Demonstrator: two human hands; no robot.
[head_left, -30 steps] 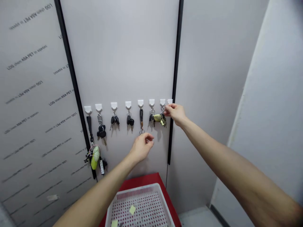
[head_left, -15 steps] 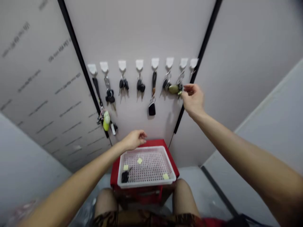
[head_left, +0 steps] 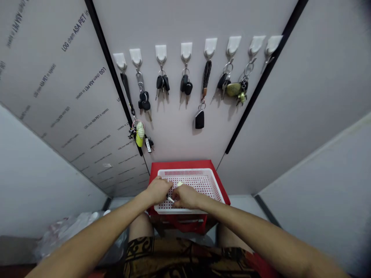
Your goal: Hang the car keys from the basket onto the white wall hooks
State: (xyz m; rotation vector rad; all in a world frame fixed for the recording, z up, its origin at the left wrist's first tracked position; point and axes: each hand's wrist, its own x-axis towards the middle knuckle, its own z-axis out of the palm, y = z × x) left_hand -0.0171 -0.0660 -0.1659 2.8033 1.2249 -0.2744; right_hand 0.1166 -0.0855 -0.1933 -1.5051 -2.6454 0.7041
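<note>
My left hand (head_left: 159,190) and my right hand (head_left: 188,196) are close together over the left front of a white plastic basket (head_left: 188,172). Both have closed fingers. Between them shows the pale metal end of some keys (head_left: 171,199); the rest is hidden by the fingers. A pale yellow paper square (head_left: 180,184) peeks out behind my right hand. On the wall above, a yellow-green key bunch (head_left: 234,89) hangs from the second hook from the right. The rightmost white hook (head_left: 273,45) holds nothing.
The basket rests on a red-topped stand (head_left: 180,165) against the wall. Several more key bunches hang in a row, among them a black fob (head_left: 199,120) on a braided strap and a long bunch with a yellow charm (head_left: 139,139). Plastic bags (head_left: 72,227) lie at lower left.
My right hand has let go of the yellow-green key bunch and come down to the basket. My left hand has lowered to the black keys there. The view has tilted down.
</note>
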